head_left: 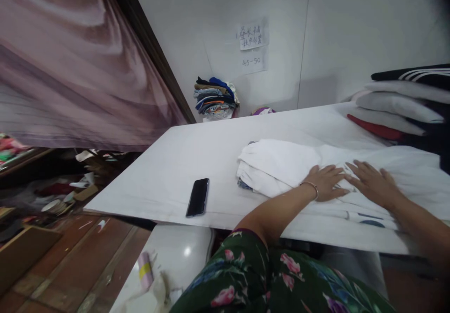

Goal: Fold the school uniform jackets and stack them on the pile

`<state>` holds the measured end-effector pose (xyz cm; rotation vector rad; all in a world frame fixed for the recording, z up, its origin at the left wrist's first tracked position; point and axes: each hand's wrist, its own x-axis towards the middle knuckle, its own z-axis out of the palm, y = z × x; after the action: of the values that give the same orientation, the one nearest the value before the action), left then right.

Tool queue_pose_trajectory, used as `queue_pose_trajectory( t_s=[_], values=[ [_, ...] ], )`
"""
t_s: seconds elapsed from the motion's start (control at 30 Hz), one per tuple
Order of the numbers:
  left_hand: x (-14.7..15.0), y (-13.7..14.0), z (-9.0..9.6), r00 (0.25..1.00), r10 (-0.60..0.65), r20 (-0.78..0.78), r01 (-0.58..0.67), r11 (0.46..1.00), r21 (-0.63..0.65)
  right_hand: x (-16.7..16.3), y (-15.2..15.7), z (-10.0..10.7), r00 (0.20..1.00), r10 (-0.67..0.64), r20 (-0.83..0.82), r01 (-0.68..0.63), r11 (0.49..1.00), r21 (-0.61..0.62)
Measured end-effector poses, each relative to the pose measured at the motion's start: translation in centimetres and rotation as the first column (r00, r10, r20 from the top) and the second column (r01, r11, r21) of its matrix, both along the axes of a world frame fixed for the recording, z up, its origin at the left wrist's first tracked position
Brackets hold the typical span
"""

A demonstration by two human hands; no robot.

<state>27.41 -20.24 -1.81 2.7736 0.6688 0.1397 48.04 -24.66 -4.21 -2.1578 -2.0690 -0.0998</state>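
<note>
A white garment [277,160] lies spread across the right part of the white-covered table [151,172], its left end over a bit of blue denim [243,184]. My left hand [325,182] rests flat on the garment with fingers stretched out, a bracelet round the wrist. Close beside it, my right hand [373,181] also presses flat on the white cloth, fingers spread and pointing toward the left hand. The fingertips of both hands nearly meet. Under my right forearm the cloth shows dark blue marks.
A phone [197,197] lies on the table to the left. Folded clothes [404,102] are piled at the right, and another clothes stack [215,98] stands by the wall. A pink curtain [80,59] hangs at left. Below the table edge is a white surface with a pink-and-yellow roll [145,271].
</note>
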Motion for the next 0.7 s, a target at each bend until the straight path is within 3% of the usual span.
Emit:
queue_pose_trajectory(
  t_s=[0.1,0.27,0.4,0.47,0.57,0.63,0.7],
  values=[
    [-0.1,-0.2,0.1,1.0,0.008,0.016,-0.008,1.0,0.0,0.3,0.0,-2.0,0.999,-0.011,-0.051,0.01,1.0,-0.025],
    [-2.5,-0.2,0.4,0.997,0.071,-0.033,-0.07,0.997,0.029,0.6,-0.2,-2.1,0.998,-0.017,-0.067,0.018,1.0,0.011],
    [-8.4,2.0,1.4,0.946,0.325,0.006,-0.324,0.94,0.11,0.6,-0.1,-2.3,0.998,-0.004,-0.068,0.006,0.999,0.038],
    [-12.3,3.6,2.2,0.845,0.534,0.019,-0.532,0.838,0.119,0.6,-0.1,-2.4,0.997,0.003,-0.072,0.0,0.999,0.05],
    [-17.7,5.9,3.0,0.57,0.821,0.039,-0.821,0.568,0.057,0.5,-0.1,-2.3,0.996,-0.005,-0.088,0.009,0.999,0.045],
    [-20.4,6.9,3.1,0.377,0.926,0.028,-0.922,0.378,-0.087,0.4,-0.1,-2.2,0.995,-0.015,-0.099,0.019,0.999,0.041],
    [-22.1,7.6,2.8,0.258,0.966,-0.018,-0.937,0.246,-0.248,0.3,-0.1,-2.3,0.994,-0.024,-0.106,0.028,0.999,0.042]
  ],
)
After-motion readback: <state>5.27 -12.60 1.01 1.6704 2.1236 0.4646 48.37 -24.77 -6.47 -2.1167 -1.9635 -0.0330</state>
